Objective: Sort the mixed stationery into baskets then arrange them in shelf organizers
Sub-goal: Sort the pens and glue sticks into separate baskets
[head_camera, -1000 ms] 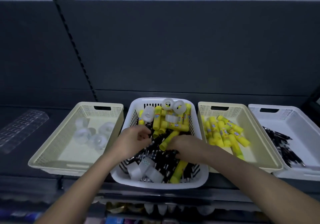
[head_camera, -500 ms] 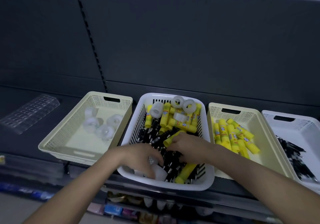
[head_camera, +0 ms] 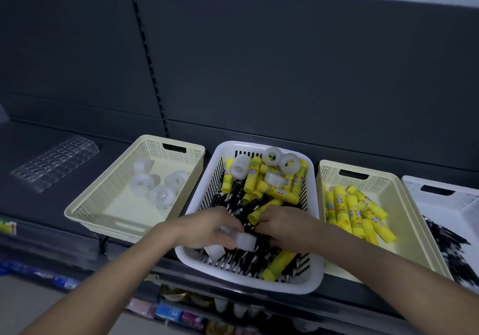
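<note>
A white slotted basket (head_camera: 317,264) in the middle holds mixed yellow glue sticks (head_camera: 278,192), black pens (head_camera: 234,200) and clear tape rolls (head_camera: 272,156). My left hand (head_camera: 207,228) is in its front part, fingers closed on a clear tape roll (head_camera: 245,241). My right hand (head_camera: 285,224) lies beside it, fingers around a yellow glue stick (head_camera: 261,210) among the pens. The cream basket (head_camera: 85,213) on the left contains several tape rolls (head_camera: 162,196). The cream basket (head_camera: 412,197) on the right contains glue sticks (head_camera: 355,213). A white basket (head_camera: 440,194) at far right holds black pens (head_camera: 445,241).
All baskets stand in a row on a dark shelf against a dark back panel. A clear plastic organizer (head_camera: 55,163) lies flat on the shelf at the left. Packaged goods (head_camera: 166,312) show on a lower shelf below the front edge.
My left hand has slid down to the basket's front and closed on a tape roll. My right hand stayed over the pens, now holding a glue stick. The view shifted left.
</note>
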### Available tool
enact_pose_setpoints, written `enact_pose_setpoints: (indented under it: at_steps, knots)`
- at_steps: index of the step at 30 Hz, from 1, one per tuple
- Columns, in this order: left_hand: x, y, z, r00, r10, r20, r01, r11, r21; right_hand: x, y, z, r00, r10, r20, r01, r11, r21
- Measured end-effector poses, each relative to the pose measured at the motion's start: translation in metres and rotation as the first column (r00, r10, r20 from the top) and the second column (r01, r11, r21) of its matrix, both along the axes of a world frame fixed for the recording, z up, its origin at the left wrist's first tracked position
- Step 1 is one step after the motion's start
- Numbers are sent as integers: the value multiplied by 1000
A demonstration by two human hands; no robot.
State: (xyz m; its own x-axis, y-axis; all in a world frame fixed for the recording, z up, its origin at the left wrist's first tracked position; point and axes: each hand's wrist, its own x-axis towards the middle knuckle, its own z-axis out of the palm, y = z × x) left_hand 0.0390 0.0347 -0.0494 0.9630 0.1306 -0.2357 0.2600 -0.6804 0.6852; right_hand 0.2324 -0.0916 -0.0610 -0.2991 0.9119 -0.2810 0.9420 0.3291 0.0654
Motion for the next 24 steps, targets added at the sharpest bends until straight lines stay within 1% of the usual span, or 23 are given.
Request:
enact_pose_setpoints:
  at_steps: [3, 5, 6, 8, 10, 11, 13, 17, 20, 22, 24]
  knots:
    - [-1, 8, 6, 984, 118, 131, -120, 993, 12, 0, -1, 1, 1000, 22, 22, -22, 999, 25]
    - [-3, 16, 10, 947, 242, 212, -250, 968, 11, -3, -3, 1, 997, 73, 29, -75, 995, 72]
    - [-3, 20, 11, 916, 316, 249, -319, 947, -26, -5, -4, 1, 993, 112, 44, -116, 988, 102]
    - [-6, 24, 16, 840, 451, 300, -414, 892, -182, -9, -4, 0, 976, 193, 96, -206, 967, 149]
    - [-8, 23, 19, 768, 538, 347, -451, 839, -305, -15, 1, -2, 963, 243, 119, -260, 952, 163]
    - [-9, 22, 20, 734, 568, 373, -469, 821, -325, -18, 6, -3, 959, 250, 132, -269, 950, 157]
    - [-10, 19, 22, 683, 601, 415, -501, 799, -333, -27, 16, -6, 949, 255, 185, -282, 950, 136]
    - [-15, 19, 25, 643, 625, 443, -506, 781, -366, -43, 34, -11, 945, 233, 231, -257, 963, 79]
    - [-20, 21, 29, 590, 648, 481, -558, 758, -338, -45, 41, -11, 955, 206, 214, -219, 975, 40]
    - [-25, 26, 30, 544, 653, 527, -596, 743, -305, -44, 43, -12, 963, 202, 177, -214, 976, 49]
    - [-31, 34, 32, 508, 642, 575, -648, 724, -236, -43, 45, -12, 970, 199, 141, -208, 977, 50]
